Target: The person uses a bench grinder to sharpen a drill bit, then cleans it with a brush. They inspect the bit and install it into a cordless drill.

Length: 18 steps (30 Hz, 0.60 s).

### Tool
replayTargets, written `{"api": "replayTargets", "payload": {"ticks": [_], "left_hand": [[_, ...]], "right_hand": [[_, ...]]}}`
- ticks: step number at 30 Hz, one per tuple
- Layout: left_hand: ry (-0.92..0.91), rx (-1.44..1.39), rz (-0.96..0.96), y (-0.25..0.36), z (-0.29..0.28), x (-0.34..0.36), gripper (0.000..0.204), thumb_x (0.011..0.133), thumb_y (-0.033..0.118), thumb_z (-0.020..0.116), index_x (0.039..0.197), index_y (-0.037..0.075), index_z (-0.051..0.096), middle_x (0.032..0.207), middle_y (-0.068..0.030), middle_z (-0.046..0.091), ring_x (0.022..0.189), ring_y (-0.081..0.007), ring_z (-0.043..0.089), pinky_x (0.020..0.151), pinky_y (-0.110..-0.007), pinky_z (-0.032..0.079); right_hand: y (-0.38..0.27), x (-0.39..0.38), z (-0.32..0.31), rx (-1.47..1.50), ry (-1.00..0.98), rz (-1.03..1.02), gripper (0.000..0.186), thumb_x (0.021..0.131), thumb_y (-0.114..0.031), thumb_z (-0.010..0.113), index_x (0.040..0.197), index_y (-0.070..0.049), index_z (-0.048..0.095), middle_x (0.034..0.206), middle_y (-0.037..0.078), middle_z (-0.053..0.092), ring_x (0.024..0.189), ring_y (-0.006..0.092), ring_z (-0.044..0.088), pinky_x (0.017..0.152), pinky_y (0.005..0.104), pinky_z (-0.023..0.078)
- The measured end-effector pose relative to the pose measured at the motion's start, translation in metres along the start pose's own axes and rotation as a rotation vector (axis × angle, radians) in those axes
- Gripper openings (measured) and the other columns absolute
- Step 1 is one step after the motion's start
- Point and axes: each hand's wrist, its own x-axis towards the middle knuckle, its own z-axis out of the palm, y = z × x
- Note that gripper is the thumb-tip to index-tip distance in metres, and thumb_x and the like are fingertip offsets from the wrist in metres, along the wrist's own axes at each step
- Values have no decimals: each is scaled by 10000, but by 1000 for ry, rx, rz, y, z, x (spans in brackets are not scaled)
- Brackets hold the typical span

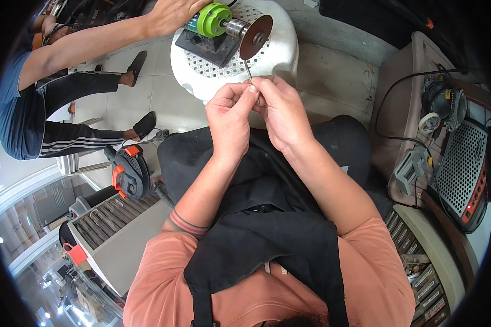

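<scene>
My left hand (232,111) and my right hand (281,106) are pinched together around a thin metal rod (248,70). Its free end points up toward a brown abrasive disc (256,38), close to the lower edge; whether they touch I cannot tell. The disc sits on the chuck of a green bench motor (208,20), mounted on a black base plate (208,48). All this stands on a white plastic stool (193,76) with a perforated top. Another person's hand (172,15) rests on the motor from the left.
The other person's legs (84,139) reach in at left. Near my left knee stands a black and orange vacuum cleaner (132,171) beside a drawer cabinet (120,240). At right, a beige bin (401,103) stands by a cable, power tools and a perforated speaker-like box (463,169).
</scene>
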Motion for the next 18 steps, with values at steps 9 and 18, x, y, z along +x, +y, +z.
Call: {"api": "replayTargets", "payload": {"ticks": [9,18], "left_hand": [[-4,12,-4,0,1,0,107,1011,44,686,976,-55,710,886,-73,731,780,-104,654,736,-260,540],[11,14,-4,0,0,0,112,1014,49,684,973,-52,711,885,-67,724,781,-98,641,736,-254,529]], "right_hand": [[0,0,0,-16,7,-4,154,990,-134,655,970,18,640,839,23,602,718,89,501,655,260,423],[1,1,1,-21,4,3,149,995,-133,654,975,14,642,834,13,593,715,89,497,655,261,423]]}}
